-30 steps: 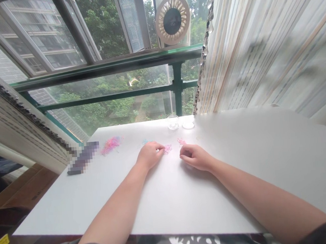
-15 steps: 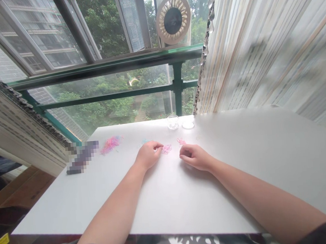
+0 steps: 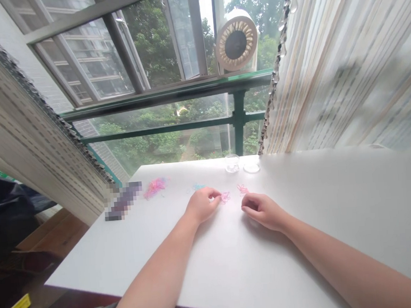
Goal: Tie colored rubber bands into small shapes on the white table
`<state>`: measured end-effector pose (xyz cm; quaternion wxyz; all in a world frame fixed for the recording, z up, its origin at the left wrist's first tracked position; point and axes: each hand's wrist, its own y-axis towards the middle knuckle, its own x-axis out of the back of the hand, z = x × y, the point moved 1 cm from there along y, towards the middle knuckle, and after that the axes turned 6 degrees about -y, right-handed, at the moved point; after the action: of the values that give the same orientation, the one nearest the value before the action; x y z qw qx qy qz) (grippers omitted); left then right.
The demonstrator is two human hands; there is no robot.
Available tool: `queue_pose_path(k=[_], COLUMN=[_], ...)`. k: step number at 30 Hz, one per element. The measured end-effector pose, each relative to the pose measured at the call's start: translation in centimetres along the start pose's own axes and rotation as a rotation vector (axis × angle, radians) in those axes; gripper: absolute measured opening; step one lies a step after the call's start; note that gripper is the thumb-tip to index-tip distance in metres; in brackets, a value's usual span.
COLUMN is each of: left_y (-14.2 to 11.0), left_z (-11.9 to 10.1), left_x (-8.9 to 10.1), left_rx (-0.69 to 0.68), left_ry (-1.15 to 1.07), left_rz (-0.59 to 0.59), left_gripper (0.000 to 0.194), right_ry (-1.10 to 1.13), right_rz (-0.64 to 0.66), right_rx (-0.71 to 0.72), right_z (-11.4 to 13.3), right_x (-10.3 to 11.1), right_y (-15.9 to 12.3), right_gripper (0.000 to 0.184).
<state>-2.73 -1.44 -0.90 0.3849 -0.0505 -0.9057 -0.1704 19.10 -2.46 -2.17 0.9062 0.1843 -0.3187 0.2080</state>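
My left hand (image 3: 203, 204) rests on the white table (image 3: 214, 267), thumb and forefinger pinched at the edge of a small heap of lilac-pink rubber bands (image 3: 225, 197). Any band between those fingertips is too small to make out. Behind the same hand lie light blue rubber bands (image 3: 198, 186), partly hidden by it. My right hand (image 3: 263, 209) is curled on the table, its thumb and fingertips close together just in front of a little heap of pink rubber bands (image 3: 242, 189). What it holds, if anything, is hidden.
A larger pile of mixed pink rubber bands (image 3: 155, 188) lies at the back left, beside a pixelated dark object (image 3: 124, 201). A clear round container (image 3: 232, 164) and a clear lid (image 3: 251, 168) stand near the far edge. Curtains (image 3: 327, 68) flank the window; a round fan (image 3: 236, 42) sits above the railing.
The whole view has shifted, so the table and hands appear farther right and lower. Both hands keep nearly the same pose beside the small heaps.
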Motion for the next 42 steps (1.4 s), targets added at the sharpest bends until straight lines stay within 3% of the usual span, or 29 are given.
queue_pose_path(k=[4, 7, 10, 14, 17, 21, 31, 42], left_y=[0.2, 0.2, -0.2, -1.9, -2.9, -3.0, -2.8, -2.7], left_z=[0.2, 1.1, 3.3, 7.3, 9.4, 10.3, 10.9, 9.7], left_x=[0.5, 2.0, 4.7, 8.8, 10.4, 10.4, 10.6, 9.9], left_rx=[0.046, 0.121, 0.246, 0.512, 0.621, 0.695, 0.673, 0.618], left_ry=[0.015, 0.040, 0.115, 0.242, 0.299, 0.340, 0.316, 0.296], left_rz=[-0.038, -0.061, -0.120, -0.250, -0.296, -0.278, -0.333, -0.311], left_gripper=[0.021, 0.023, 0.023, 0.033, 0.047, 0.055, 0.022, 0.018], right_ry=[-0.009, -0.010, -0.016, -0.018, -0.024, -0.053, -0.105, -0.078], right_rz=[-0.001, 0.008, 0.013, 0.023, 0.024, 0.020, 0.020, 0.014], right_rx=[-0.003, -0.017, -0.036, -0.042, -0.043, -0.034, -0.005, -0.014], right_z=[-0.1, -0.1, -0.1, 0.1, 0.2, 0.3, -0.8, -0.3], right_x=[0.0, 0.1, 0.2, 0.2, 0.2, 0.3, 0.2, 0.1], right_y=[0.0, 0.0, 0.0, 0.0, -0.1, -0.1, 0.0, 0.1], right_gripper=[0.010, 0.011, 0.012, 0.013, 0.013, 0.014, 0.016, 0.015])
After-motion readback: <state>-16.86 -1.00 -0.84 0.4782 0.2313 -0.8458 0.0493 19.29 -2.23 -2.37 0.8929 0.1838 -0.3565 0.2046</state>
